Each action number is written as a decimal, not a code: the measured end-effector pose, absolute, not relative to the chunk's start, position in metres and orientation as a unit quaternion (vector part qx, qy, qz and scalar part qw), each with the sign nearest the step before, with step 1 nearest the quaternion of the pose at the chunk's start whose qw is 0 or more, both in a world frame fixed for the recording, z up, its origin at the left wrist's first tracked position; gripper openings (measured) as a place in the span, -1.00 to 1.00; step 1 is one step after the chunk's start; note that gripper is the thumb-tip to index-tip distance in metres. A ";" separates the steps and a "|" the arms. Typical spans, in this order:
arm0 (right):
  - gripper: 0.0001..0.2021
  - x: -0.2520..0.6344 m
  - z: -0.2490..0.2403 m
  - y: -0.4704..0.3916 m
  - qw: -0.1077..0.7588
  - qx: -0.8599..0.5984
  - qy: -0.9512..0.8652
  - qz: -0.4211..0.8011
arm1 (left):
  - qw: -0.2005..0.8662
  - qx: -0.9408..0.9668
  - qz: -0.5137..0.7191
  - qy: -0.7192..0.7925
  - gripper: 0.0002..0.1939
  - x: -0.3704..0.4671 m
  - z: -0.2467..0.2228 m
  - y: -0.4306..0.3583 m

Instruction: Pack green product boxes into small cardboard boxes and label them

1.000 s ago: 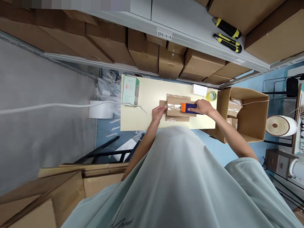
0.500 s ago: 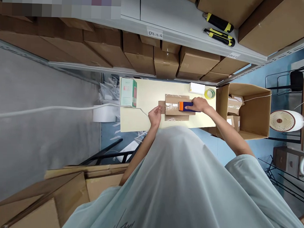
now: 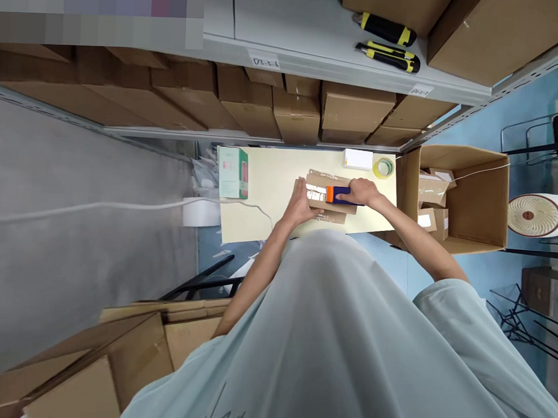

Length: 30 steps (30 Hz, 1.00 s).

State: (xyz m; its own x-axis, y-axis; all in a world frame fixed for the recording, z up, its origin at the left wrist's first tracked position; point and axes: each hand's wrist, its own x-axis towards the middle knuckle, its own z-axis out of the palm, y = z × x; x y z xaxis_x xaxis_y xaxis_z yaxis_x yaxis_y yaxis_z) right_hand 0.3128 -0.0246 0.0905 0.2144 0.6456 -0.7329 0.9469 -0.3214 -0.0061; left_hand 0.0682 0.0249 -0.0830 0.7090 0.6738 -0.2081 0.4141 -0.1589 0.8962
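One small cardboard carton (image 3: pixel 318 205) is placed on the cream tabletop (image 3: pixel 271 166), between both hands. By the left hand (image 3: pixel 300 208) its left end is touched, with thumb and fingers spread apart; how firmly it is pressed cannot be told. The right hand (image 3: pixel 362 192) is clamped on a blue-and-orange tape dispenser (image 3: pixel 340 191), which is held over the carton's top.

If the dispenser is pulled harder than the carton is braced, the carton could be dragged aside. If the clear tape (image 3: pixel 317 193) is drawn at an angle, it could be wrinkled or laid crooked. The left fingers could be scratched if the cutting edge, usually fitted on such a tool, is slipped toward them.

As for the counting, one dispenser and one carton are seen in the middle. Around them on the tabletop are found one white box (image 3: pixel 357 159), one tape roll (image 3: pixel 383 168) and one green-and-white box (image 3: pixel 229 172). One large open carton (image 3: pixel 475 203) is set at the right, where several small boxes (image 3: pixel 433 189) are contained; their exact number cannot be told. On the shelf (image 3: pixel 303 27), two utility knives (image 3: pixel 388 30) are laid. One fan (image 3: pixel 535 215) is seen farther right.
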 end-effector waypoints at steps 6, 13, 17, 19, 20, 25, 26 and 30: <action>-0.29 0.315 0.084 -0.032 0.206 0.763 0.516 -0.330 | 0.420 0.854 -0.012 0.306 0.83 0.103 -0.060 0.046; -0.33 0.316 0.087 -0.037 0.186 0.762 0.522 -0.334 | 0.330 0.909 -0.080 0.241 0.50 0.109 -0.056 0.053; -0.29 0.318 0.096 -0.036 0.182 0.732 0.539 -0.374 | 0.348 0.900 -0.046 0.259 0.31 0.092 -0.063 0.050; -0.27 0.323 0.098 -0.034 0.185 0.716 0.552 -0.385 | 0.356 0.898 -0.040 0.257 0.28 0.084 -0.066 0.048; -0.25 0.328 0.098 -0.033 0.190 0.711 0.556 -0.386 | 0.357 0.897 -0.039 0.258 0.28 0.081 -0.067 0.047; -0.13 0.384 0.098 -0.044 0.226 0.700 0.549 -0.397 | 0.341 0.898 -0.056 0.272 0.31 0.071 -0.070 0.049; -0.13 0.398 0.099 -0.050 0.230 0.699 0.544 -0.404 | 0.336 0.899 -0.062 0.275 0.32 0.069 -0.070 0.050; -0.21 0.440 0.101 -0.073 0.212 0.691 0.530 -0.443 | 0.326 0.900 -0.075 0.280 0.36 0.066 -0.070 0.052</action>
State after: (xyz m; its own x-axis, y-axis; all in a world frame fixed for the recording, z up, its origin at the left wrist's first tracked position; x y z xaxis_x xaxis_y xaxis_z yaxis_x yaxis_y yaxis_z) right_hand 0.4396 -0.0734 0.1014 0.0453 0.5451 -0.8371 0.9212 -0.3469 -0.1760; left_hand 0.0660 0.0515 -0.0696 0.8319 0.4546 -0.3182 0.5529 -0.6303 0.5450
